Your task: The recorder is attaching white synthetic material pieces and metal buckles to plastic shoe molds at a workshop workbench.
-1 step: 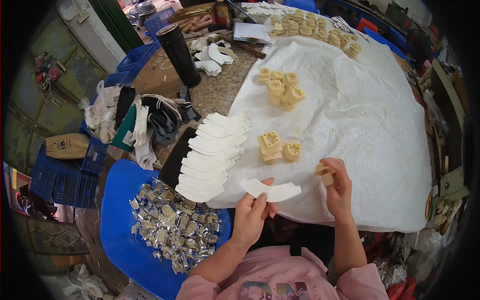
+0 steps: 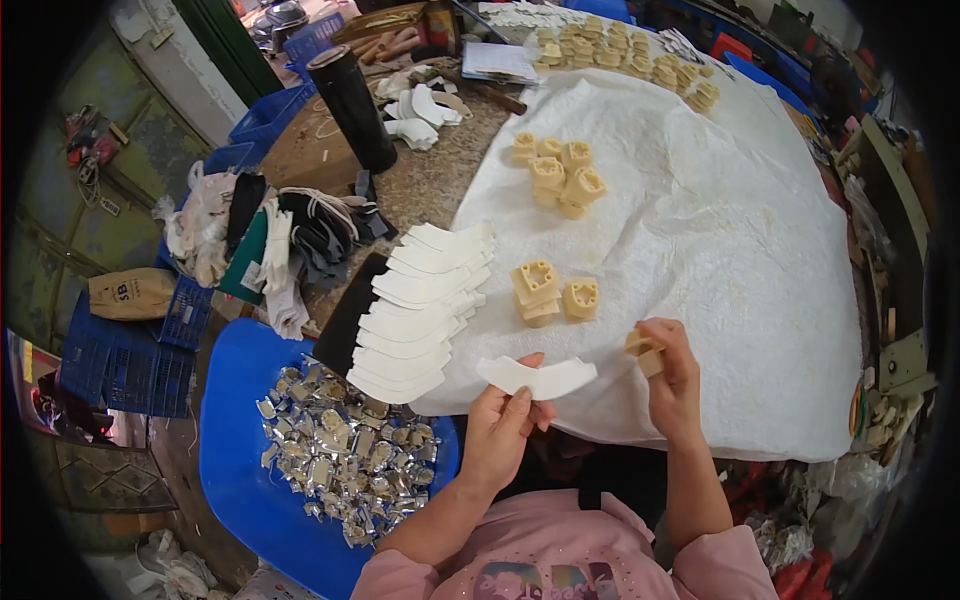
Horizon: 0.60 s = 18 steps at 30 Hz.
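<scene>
Nothing has moved: hands hold white strip (image 2: 537, 377) lying left-right and beige block (image 2: 644, 352).

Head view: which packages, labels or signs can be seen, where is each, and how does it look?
Brown paper bag: far left, on blue crates, squat, with dark print.
Notepad: top centre on the table, flat, pale pages.
Black roll: upright cylinder beside the white sheet.
No screens visible.
</scene>
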Each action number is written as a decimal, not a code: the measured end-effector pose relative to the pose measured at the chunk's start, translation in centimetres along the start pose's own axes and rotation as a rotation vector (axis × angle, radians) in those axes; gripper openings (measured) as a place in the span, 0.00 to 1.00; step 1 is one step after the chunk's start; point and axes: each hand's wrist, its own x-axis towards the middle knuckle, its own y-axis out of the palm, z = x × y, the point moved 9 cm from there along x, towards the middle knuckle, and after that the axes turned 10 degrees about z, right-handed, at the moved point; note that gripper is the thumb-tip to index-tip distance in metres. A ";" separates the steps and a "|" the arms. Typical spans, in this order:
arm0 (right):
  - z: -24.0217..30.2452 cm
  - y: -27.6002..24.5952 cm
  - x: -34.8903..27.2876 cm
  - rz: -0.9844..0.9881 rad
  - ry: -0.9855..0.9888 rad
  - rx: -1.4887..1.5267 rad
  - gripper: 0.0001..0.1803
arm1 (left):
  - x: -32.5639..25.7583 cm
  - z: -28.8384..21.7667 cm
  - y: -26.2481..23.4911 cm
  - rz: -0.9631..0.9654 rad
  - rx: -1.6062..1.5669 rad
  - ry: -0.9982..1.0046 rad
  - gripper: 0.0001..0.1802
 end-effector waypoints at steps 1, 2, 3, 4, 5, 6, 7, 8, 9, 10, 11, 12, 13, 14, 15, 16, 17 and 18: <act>0.9 0.5 -0.2 0.065 -0.006 -0.013 0.29 | 0.1 0.0 -0.1 -0.042 -0.016 -0.017 0.21; 1.7 1.1 -0.4 0.130 -0.009 -0.027 0.30 | 0.3 0.0 -0.4 -0.084 -0.033 -0.037 0.21; 2.6 1.1 -0.7 0.137 -0.011 0.024 0.25 | 0.3 -0.1 0.0 -0.029 -0.128 -0.029 0.21; 3.2 1.6 -1.1 0.138 0.020 0.014 0.25 | 0.2 -0.5 0.2 -0.042 -0.124 -0.014 0.21; 4.2 1.9 -1.4 0.100 -0.003 0.170 0.22 | 0.2 -0.7 0.3 -0.024 -0.106 0.001 0.21; 5.0 1.8 -1.6 0.050 -0.029 0.316 0.19 | 0.1 -0.9 0.3 0.004 -0.092 0.014 0.21; 5.9 2.2 -1.3 0.113 -0.065 0.258 0.18 | 0.0 -1.0 0.4 0.033 -0.061 0.039 0.22; 6.5 2.7 -1.2 0.179 -0.101 0.202 0.17 | 0.1 -0.7 0.8 0.037 -0.073 0.025 0.22; 7.1 2.9 -1.3 0.166 -0.211 0.151 0.18 | 0.1 -1.1 1.1 -0.011 -0.022 0.049 0.22; 7.5 3.2 -1.4 0.146 -0.252 0.104 0.18 | 0.1 -1.4 1.1 -0.061 0.035 0.081 0.22; 7.3 3.3 -1.7 0.100 -0.249 0.111 0.18 | 0.0 -1.3 1.4 -0.051 0.001 0.104 0.22; 7.1 3.4 -2.1 0.056 -0.249 0.122 0.19 | -0.2 -1.2 1.8 -0.047 -0.003 0.099 0.22; 6.7 3.7 -2.2 0.055 -0.246 0.118 0.19 | -0.4 -1.2 2.3 -0.044 -0.023 0.092 0.22; 7.1 3.9 -2.5 0.047 -0.328 0.090 0.20 | -0.5 -1.1 2.6 -0.040 -0.042 0.086 0.22; 7.5 4.0 -2.8 0.041 -0.409 0.065 0.21 | -0.7 -1.1 2.8 -0.040 -0.044 0.085 0.22; 7.2 4.1 -2.9 0.041 -0.407 0.064 0.21 | -0.9 -1.2 3.2 0.003 -0.041 0.099 0.22; 7.4 4.1 -3.0 0.027 -0.453 0.012 0.22 | -1.0 -1.3 3.6 0.045 -0.039 0.113 0.22; 7.7 4.2 -3.3 0.012 -0.502 -0.038 0.23 | -1.1 -1.3 3.7 0.046 -0.039 0.114 0.22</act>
